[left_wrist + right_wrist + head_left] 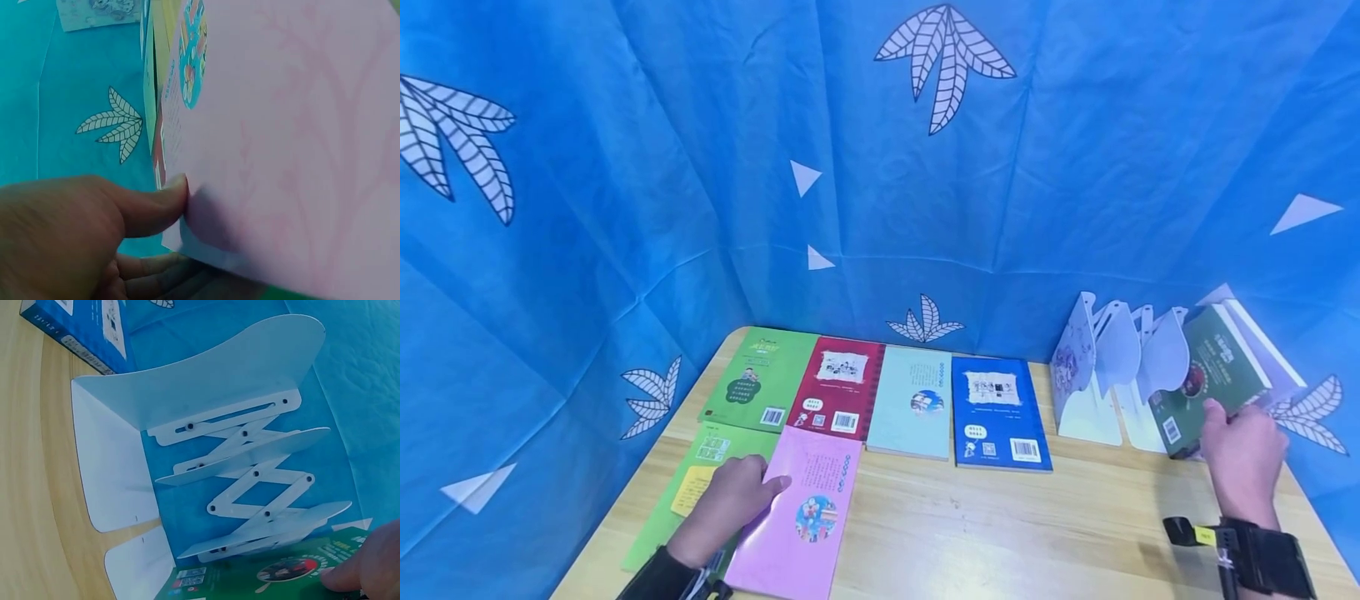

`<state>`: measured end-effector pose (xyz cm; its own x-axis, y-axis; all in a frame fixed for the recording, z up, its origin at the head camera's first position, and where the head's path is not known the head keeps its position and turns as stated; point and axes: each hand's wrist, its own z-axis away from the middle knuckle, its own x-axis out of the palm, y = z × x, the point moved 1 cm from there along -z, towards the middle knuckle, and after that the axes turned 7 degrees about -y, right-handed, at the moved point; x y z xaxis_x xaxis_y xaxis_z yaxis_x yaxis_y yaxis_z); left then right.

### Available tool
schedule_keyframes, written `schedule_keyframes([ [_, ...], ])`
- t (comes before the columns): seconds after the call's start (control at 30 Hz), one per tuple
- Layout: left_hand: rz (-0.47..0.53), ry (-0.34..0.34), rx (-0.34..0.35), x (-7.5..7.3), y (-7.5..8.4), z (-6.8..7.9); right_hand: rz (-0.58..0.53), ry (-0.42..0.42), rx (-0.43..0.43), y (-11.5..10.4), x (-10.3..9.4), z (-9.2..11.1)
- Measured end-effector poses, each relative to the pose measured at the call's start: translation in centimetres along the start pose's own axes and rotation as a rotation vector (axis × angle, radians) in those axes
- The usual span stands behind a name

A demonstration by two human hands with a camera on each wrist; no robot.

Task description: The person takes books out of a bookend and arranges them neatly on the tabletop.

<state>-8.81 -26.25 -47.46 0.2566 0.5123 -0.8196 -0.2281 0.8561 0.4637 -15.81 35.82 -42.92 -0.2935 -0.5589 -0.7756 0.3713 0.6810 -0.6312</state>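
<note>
My left hand [730, 502] pinches the left edge of a pink book [820, 467], thumb on the cover and fingers underneath. In the left wrist view the pink cover [281, 125] fills most of the picture. At the far right, my right hand [1246, 454] grips a dark green book [1221, 358], which stands tilted in the end slot of a white expandable book rack [1116, 350]. A pale book edge shows behind it. In the right wrist view the thumb [350, 575] lies on the green cover, beside the rack's crossed arms [256, 475].
A light green book [763, 371], a red book [842, 383], a pale teal book [898, 408] and a blue book [1003, 412] lie in a row along the table's back. Another green book [662, 508] lies partly under the left hand. A blue curtain [880, 208] hangs behind.
</note>
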Motion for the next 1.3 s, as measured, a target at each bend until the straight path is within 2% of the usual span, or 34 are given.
schedule_keyframes([
  [0.17,-0.080,0.040,0.021,0.0,0.5,0.1,-0.003,0.019,-0.017,0.0,0.2,0.1],
  [0.37,-0.154,0.048,0.025,0.2,0.9,-0.1,-0.007,0.025,-0.022,0.1,0.4,0.0],
  [0.5,-0.172,0.051,0.024,0.3,0.9,-0.2,0.006,0.010,-0.009,0.1,0.4,0.0],
  [0.6,-0.169,0.070,0.050,0.3,0.8,-0.2,0.004,0.005,-0.005,0.1,0.4,0.0],
  [0.8,-0.175,0.145,0.111,0.5,0.2,-0.3,0.004,0.010,-0.006,0.1,0.4,0.0],
  [0.93,-0.200,0.184,0.120,0.4,-0.1,-0.5,0.002,0.019,-0.016,0.2,0.5,0.1],
  [1.3,-0.125,0.117,0.082,0.1,-0.1,-0.6,0.008,0.024,-0.025,0.1,0.3,0.3],
])
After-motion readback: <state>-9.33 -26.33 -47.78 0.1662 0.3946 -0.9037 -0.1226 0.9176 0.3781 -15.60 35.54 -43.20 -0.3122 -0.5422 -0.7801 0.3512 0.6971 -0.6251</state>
